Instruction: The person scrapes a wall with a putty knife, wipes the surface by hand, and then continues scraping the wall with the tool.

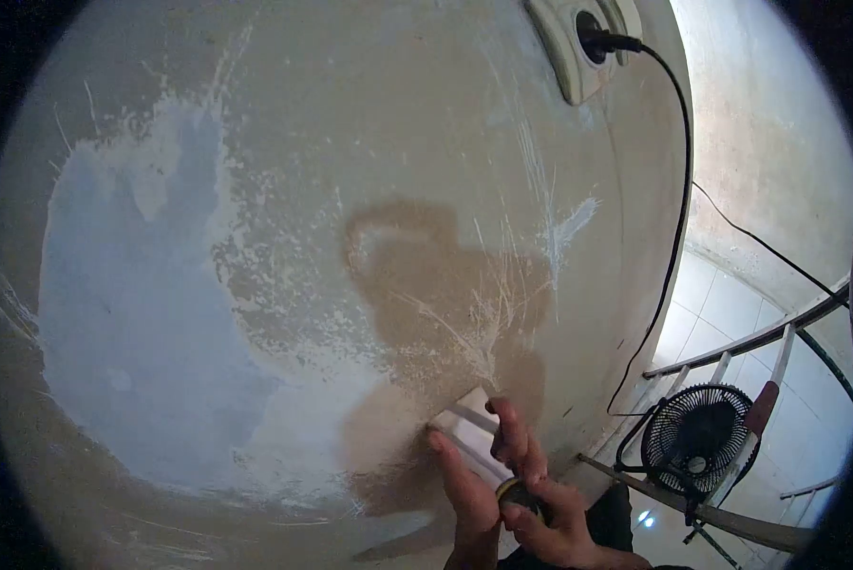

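A scraper (476,439) with a wide pale blade and a dark handle with a yellow ring rests with its blade at the wall (293,123). My left hand (469,494) has its thumb or finger along the blade's left edge. My right hand (550,513) is wrapped round the handle, its fingers closed. The blade's far edge lies near a scratched, peeling area. To its left, a large pale patch (142,332) with flaking edges shows on the beige wall. The shadow of hands and head falls across the wall.
A socket (564,47) with a black plug and hanging cable (685,190) is at the upper right. Below right, a black fan (700,437) stands by a metal ladder (778,366) on a white tiled floor (707,290).
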Demonstrator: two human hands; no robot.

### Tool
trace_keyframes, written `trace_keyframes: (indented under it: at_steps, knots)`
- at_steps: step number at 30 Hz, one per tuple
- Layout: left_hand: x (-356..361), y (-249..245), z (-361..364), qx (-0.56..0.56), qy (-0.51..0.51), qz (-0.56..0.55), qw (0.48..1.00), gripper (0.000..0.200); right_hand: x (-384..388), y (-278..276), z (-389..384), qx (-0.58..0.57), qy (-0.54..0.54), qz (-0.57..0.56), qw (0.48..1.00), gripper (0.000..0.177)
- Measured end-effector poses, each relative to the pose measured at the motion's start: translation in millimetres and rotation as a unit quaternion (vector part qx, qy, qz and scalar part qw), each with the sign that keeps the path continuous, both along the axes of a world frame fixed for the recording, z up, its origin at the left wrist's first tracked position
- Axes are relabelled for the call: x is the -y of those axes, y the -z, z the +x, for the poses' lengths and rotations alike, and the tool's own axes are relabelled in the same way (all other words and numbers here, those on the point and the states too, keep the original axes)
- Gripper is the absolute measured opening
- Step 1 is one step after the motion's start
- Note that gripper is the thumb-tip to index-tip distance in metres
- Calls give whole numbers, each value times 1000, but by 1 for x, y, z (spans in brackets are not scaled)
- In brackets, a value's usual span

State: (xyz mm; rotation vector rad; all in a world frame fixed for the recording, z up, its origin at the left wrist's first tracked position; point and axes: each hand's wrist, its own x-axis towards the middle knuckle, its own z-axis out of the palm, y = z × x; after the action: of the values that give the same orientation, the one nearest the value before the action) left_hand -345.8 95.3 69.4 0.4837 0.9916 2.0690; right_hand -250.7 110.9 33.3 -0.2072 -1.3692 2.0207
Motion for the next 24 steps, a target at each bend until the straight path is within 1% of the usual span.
trace_keyframes:
  at_steps: [1, 2, 4, 8, 10, 14, 16, 20, 22, 23, 24]
  knots:
    - [-1, -3, 1, 8, -8, -9, 1000, 70, 0, -1, 0, -36, -12, -24, 999, 19]
    - [1, 0, 1, 11, -10, -9, 1000, 70, 2, 0, 1, -34, -14, -24, 999, 19]
    - [2, 5, 0, 17, 4, 10, 1000, 70, 6, 2, 0, 50, 13, -5, 999, 18]
    - [0, -1, 2, 37, -4, -4, 999, 71, 2, 0, 2, 19, 4, -1, 1000, 17]
    - [1, 0, 1, 7, 0, -13, 1000, 72, 4, -2, 1, -27, 5, -20, 999, 16]
    - [2, 0, -1, 28, 12, 12, 999, 73, 5, -10, 2, 20, 13, -14, 1000, 15]
    - [1, -3, -1, 16, 12, 8, 1000, 74, 5, -8, 2, 43, -17, -40, 998, 16]
    - [3, 1, -4, 21, 14, 0, 1000, 75, 7, -6, -1, 18, 18, -3, 1000, 15]
    - [2, -4, 0, 11, 1, -9, 1000, 74, 7, -2, 0, 10, -35, -84, 996, 16]
    - [4, -2, 0, 12, 0, -11, 1000, 74, 8, 1, 0, 11, -36, -86, 996, 16]
    - [5, 1, -1, 14, 6, -7, 1000, 74, 9, 5, -1, 13, -21, -56, 998, 17]
